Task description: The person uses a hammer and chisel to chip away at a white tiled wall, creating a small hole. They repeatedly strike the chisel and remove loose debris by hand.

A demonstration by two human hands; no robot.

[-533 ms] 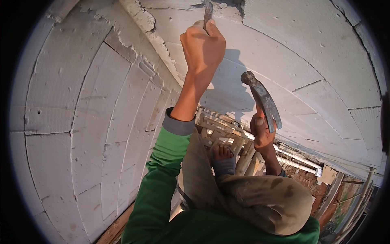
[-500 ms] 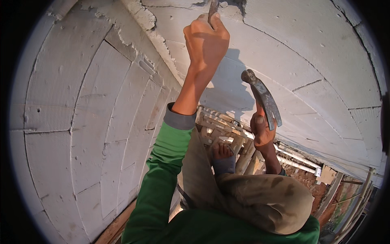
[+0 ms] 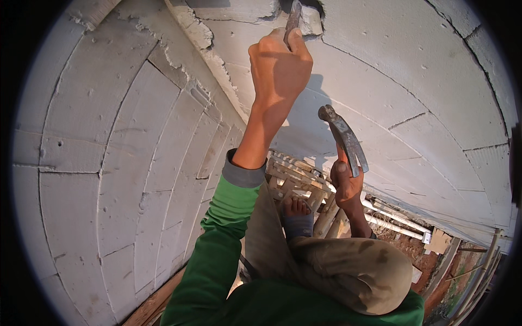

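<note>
My left hand (image 3: pixel 281 68) is raised to the block wall ahead and closed round a chisel (image 3: pixel 293 20). The chisel's tip end reaches toward a broken hole (image 3: pixel 312 20) in the wall at the top of the view; exactly where it touches I cannot tell. Lower and to the right, my right hand (image 3: pixel 347 183) grips a claw hammer (image 3: pixel 343 136) by its handle, most of which the fist and hammer head hide. The worn metal head is up, with its claw pointing down toward my wrist. Hammer and chisel are well apart.
Pale block walls rise on the left (image 3: pixel 130 136) and right (image 3: pixel 391 81), meeting in a rough mortar corner. Below are wooden poles (image 3: pixel 326 217) beside my foot (image 3: pixel 296 209), white pipes (image 3: pixel 394 220) and reddish ground. A plank (image 3: pixel 157 296) runs along the lower left.
The hammer and my right hand have shifted slightly left and down. My left hand and chisel appear a little lower in view, with more of the hole showing.
</note>
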